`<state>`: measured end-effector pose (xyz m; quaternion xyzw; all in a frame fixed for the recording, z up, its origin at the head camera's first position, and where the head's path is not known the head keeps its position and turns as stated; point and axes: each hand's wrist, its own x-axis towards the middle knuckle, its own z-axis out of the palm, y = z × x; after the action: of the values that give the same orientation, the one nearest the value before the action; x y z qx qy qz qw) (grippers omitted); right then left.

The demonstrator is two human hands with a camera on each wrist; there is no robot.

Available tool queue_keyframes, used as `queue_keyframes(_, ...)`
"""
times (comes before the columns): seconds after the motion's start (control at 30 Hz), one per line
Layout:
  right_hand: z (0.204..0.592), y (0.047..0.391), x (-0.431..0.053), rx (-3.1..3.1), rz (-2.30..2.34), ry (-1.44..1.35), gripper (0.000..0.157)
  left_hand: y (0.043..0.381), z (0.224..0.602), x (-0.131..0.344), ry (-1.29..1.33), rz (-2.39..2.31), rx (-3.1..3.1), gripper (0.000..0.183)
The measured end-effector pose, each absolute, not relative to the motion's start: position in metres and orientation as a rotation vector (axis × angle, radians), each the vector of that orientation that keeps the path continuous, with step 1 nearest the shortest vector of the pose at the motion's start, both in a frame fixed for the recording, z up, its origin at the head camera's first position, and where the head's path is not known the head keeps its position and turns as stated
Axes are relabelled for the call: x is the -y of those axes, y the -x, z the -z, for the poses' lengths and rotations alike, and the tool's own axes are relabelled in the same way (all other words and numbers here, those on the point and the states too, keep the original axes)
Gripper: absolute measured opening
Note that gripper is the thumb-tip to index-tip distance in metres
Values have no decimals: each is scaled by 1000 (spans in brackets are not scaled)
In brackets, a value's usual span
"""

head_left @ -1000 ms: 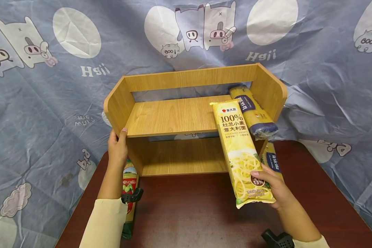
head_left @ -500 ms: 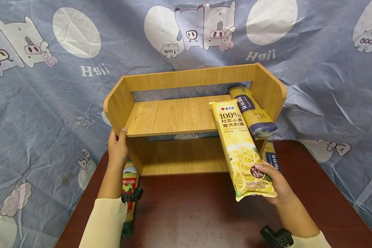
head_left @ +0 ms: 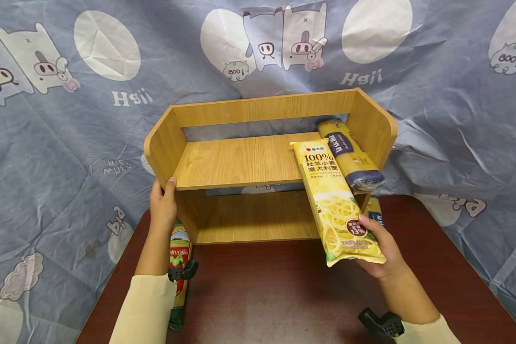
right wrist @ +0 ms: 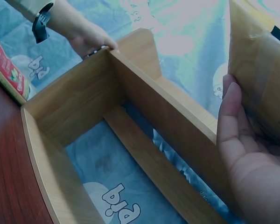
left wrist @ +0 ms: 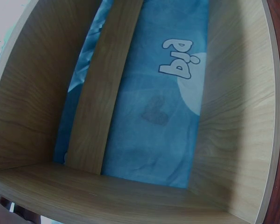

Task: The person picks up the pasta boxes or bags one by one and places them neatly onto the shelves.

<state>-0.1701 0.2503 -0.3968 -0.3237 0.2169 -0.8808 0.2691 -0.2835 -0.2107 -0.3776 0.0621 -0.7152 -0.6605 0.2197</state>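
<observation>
My right hand (head_left: 382,251) holds the lower end of a yellow packet of spaghetti (head_left: 335,200), thumb on its front face. The packet slants up and back, its far end over the front edge of the upper board of a wooden two-tier shelf (head_left: 241,160). Beside it on that board, a yellow and blue spaghetti pack (head_left: 352,155) lies against the right side panel. My left hand (head_left: 163,203) grips the shelf's left side panel at the level of the upper board. In the right wrist view, the right hand's fingers (right wrist: 231,107) lie against the held packet (right wrist: 261,70).
A red and green Olivoilà packet (head_left: 179,258) lies on the dark red table (head_left: 249,291), left of the shelf. Another yellow and blue pack (head_left: 375,210) lies right of it, partly hidden. A printed grey-blue cloth (head_left: 172,57) hangs behind.
My right hand has moved slightly up and forward, raising the near end of the spaghetti packet. The left hand has kept its grip on the shelf.
</observation>
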Motion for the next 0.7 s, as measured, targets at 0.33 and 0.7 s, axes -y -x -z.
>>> queue_keyframes(0.33,389,181,-243,-490,2420,908,58,284,377,211,-163,1837,1973,48)
queue_keyframes(0.7,382,192,-237,-477,2469,844,54,284,377,210,-166,1833,1967,47)
